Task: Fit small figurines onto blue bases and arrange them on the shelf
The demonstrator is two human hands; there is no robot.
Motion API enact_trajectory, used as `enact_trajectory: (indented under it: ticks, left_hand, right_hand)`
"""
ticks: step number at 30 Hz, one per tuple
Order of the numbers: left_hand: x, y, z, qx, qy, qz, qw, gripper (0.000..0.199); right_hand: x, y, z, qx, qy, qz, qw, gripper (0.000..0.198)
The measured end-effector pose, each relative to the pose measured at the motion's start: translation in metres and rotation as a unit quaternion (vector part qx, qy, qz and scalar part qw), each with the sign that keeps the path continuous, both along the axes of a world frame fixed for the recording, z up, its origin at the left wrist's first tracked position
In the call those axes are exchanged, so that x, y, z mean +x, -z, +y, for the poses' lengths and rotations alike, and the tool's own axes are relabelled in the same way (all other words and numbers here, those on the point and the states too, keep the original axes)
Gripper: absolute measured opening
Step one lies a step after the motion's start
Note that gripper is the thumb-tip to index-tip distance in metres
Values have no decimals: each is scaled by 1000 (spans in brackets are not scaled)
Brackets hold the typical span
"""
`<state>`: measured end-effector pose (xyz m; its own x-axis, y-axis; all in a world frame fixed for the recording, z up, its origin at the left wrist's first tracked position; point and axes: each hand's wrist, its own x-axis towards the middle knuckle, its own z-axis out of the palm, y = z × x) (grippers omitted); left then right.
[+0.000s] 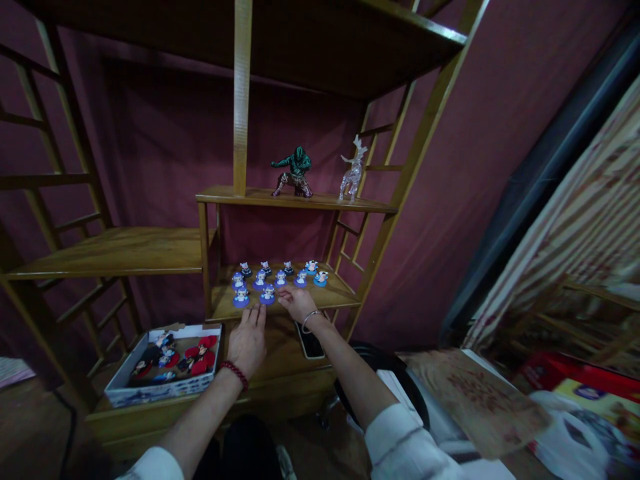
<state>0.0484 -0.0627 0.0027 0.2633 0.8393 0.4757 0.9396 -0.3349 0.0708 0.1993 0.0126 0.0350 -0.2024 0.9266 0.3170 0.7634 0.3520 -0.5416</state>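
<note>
Small figurines on purple bases, such as this front one (267,295), stand in rows on the lower wooden shelf (325,299). Behind them are several with dark bases (265,268), and two on light blue bases (321,279) stand at the right. My left hand (247,339) lies with fingers stretched out at the shelf's front edge, just below the front figurines, holding nothing visible. Reaching in from the right, my right hand (299,304) has its fingers drawn together beside the front purple-based figurine. Whatever may be between those fingertips is hidden.
A shallow box (165,392) with red and dark figurines stands at lower left. A phone (311,341) lies below my right forearm. On the shelf above stand a green-and-copper crouching figure (296,172) and a clear deer figurine (353,172). A wooden post (241,100) rises there.
</note>
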Motion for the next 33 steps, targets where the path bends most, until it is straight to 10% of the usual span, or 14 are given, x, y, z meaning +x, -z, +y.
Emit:
enact_trajectory:
  ticks: [15, 33]
  left_hand:
    - [9, -2, 0, -21, -22, 32, 999, 67]
    - [11, 0, 3, -2, -29, 35, 999, 65]
  right_hand:
    - [-14, 17, 11, -25, -30, 140, 989, 34]
    - [-15, 20, 18, 2, 5, 48, 999, 28]
